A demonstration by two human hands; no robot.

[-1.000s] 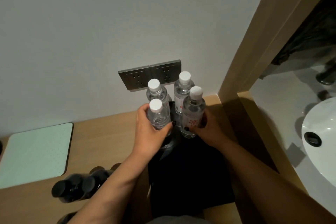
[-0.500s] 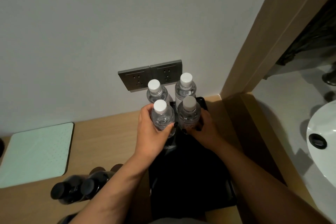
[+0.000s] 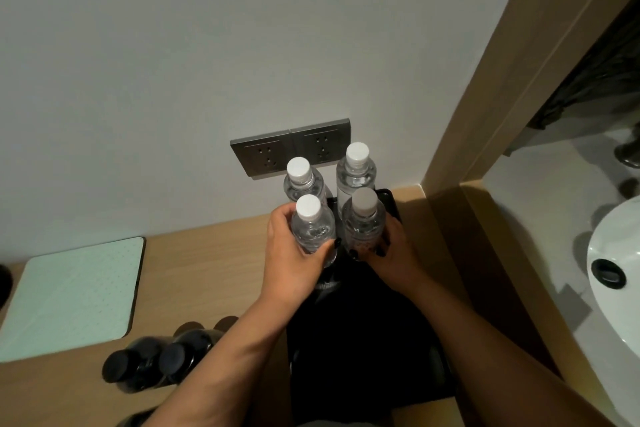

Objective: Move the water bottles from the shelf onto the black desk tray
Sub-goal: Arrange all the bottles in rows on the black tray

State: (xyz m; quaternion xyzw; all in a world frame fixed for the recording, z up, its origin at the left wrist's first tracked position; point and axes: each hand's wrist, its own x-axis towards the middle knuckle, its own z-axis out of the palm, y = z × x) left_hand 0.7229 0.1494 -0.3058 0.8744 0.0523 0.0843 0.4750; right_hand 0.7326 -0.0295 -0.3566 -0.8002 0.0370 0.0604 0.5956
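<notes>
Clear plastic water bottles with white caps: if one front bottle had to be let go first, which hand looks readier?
Probably the right hand. Its clear plastic bottle seems to sit lower over the black desk tray, beside the back pair. The left hand wraps its bottle at the tray's left edge, its footing hidden.

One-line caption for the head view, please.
Left hand and right hand each grip a front water bottle over the black tray.

The right hand (image 3: 393, 253) has lowered its bottle (image 3: 363, 225) toward the tray (image 3: 388, 198).
</notes>
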